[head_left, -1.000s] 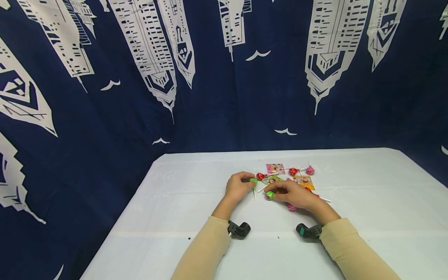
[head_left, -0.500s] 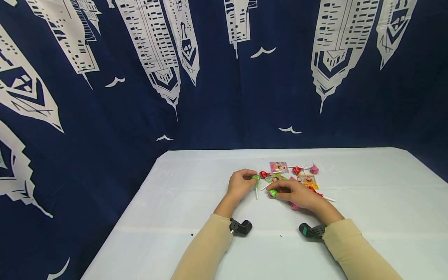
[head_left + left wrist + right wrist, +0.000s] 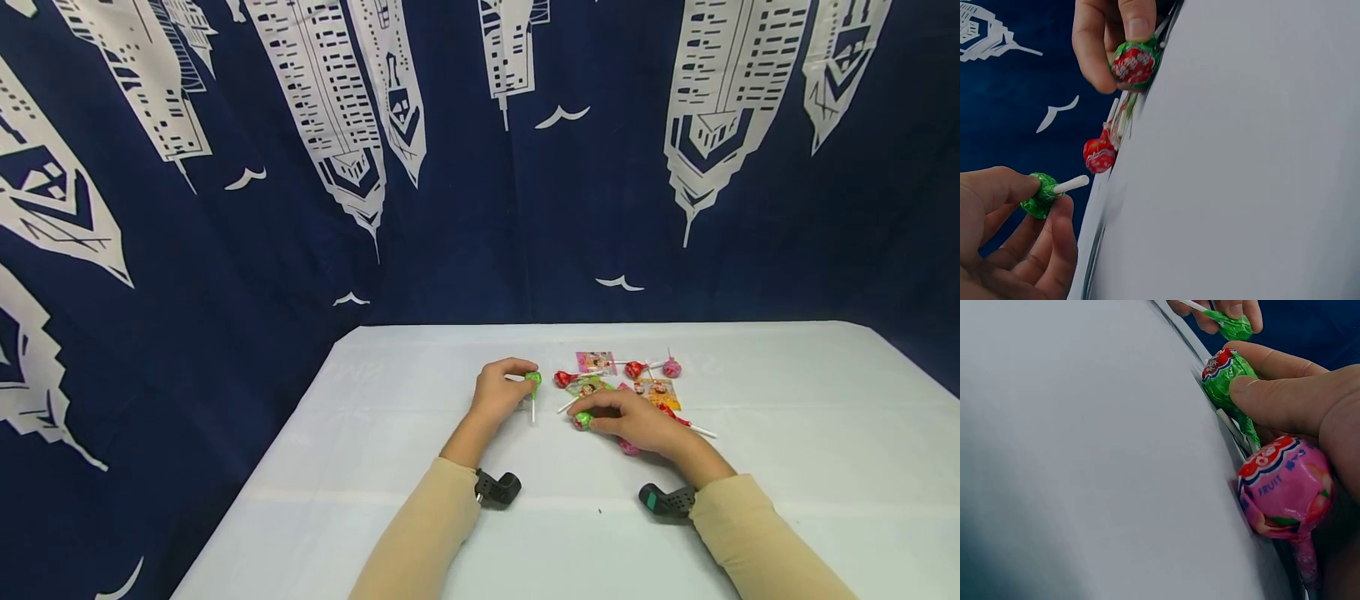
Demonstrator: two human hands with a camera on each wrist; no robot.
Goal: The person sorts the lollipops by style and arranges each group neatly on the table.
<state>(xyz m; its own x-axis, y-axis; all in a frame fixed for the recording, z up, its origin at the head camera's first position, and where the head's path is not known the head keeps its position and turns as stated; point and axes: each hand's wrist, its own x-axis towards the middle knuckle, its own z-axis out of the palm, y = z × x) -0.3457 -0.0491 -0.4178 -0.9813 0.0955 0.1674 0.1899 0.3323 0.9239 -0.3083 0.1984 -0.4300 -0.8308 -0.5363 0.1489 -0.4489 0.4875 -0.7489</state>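
Observation:
Between thumb and fingers, my left hand (image 3: pixel 498 390) pinches a green-wrapped lollipop (image 3: pixel 533 377) by its head, the white stick pointing toward me. The left wrist view shows that lollipop's wrapper (image 3: pixel 1036 205) from the stick side. To the right, my right hand (image 3: pixel 628 417) holds a second green lollipop (image 3: pixel 581 421) with a red label, thumb against its wrapper (image 3: pixel 1217 394) in the right wrist view. A pink lollipop (image 3: pixel 1288 487) lies under the right palm, mostly covered in the head view. A red lollipop (image 3: pixel 562 379) lies between and beyond the hands.
Beyond my right hand lie a pink packet (image 3: pixel 595 362), a green packet (image 3: pixel 588 386) and an orange packet (image 3: pixel 660 392). Another red lollipop (image 3: pixel 634 369) and a pink one (image 3: pixel 672 367) are farther back. The white table (image 3: pixel 420 450) meets a dark blue patterned cloth (image 3: pixel 465 250).
My left hand has moved left with its green lollipop, away from the red lollipop and the pile. The right hand stays in nearly the same place, holding its green lollipop.

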